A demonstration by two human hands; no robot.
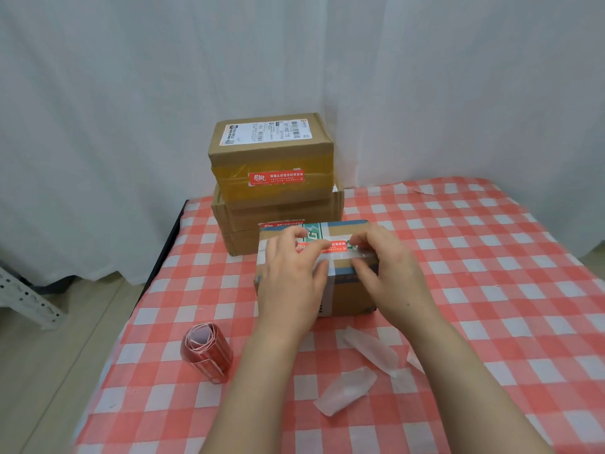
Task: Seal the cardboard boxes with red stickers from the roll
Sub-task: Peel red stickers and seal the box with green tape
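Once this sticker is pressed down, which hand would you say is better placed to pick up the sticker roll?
Probably the left hand: the sticker roll stands beside the left forearm, whereas the right hand would have to reach across that arm.

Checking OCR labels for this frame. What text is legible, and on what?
"请确认封签完好再签收": stacked-box sticker on the top stacked box; its smaller lines are too small to read.
"好再签收": front sticker on the front box; the rest is covered by the left hand and right hand.
Shipping label: large code, perhaps "537-P802 T70", uncertain; the rest is too small.
Far-edge sticker: blurred.
Sticker roll: unreadable.
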